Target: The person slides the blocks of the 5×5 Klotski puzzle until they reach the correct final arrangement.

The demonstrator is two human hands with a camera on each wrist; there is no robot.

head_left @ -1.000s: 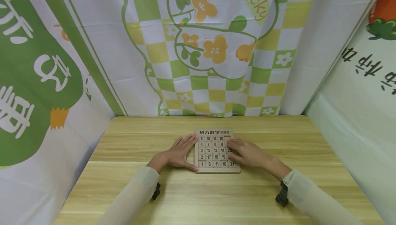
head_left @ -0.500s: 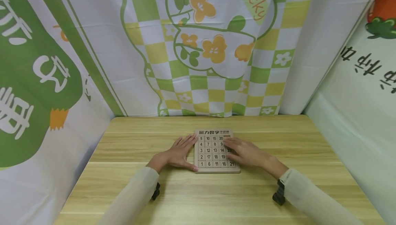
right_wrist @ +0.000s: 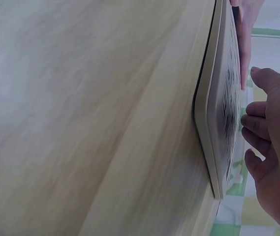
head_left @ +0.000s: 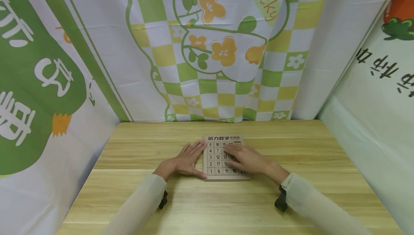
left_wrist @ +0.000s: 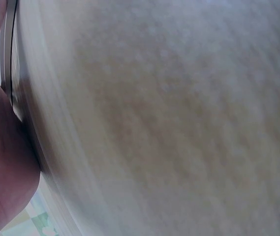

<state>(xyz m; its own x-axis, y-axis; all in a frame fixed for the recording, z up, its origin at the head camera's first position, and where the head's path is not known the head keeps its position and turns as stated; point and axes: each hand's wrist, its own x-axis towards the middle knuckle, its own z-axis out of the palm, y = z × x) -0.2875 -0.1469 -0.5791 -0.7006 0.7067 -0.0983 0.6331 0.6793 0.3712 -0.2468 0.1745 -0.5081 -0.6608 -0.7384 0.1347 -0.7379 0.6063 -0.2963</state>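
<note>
A wooden sliding number puzzle point(head_left: 226, 178) lies flat on the table, with numbered square tiles point(head_left: 218, 157) in rows and Chinese lettering along its top. My left hand point(head_left: 185, 159) is spread along the puzzle's left edge, its fingertips at the upper side and its thumb by the lower left corner. Over the right half of the tiles is my right hand point(head_left: 250, 159), index finger near the second row. It covers several numbers, and a dark gap shows at the top right of the grid. In the right wrist view, the right hand's fingers point(right_wrist: 258, 125) are loosely bent close above the tiles.
The wood-grain table point(head_left: 207, 206) extends around the puzzle on every side. A green and yellow checked curtain point(head_left: 226, 95) hangs at its back edge, with printed white cloths point(head_left: 372, 120) at the sides. A dark strap device point(head_left: 281, 199) is on the right wrist.
My right hand has slid left across the puzzle, from its right column toward the middle, covering more tiles. My left hand and the puzzle stay in place.
</note>
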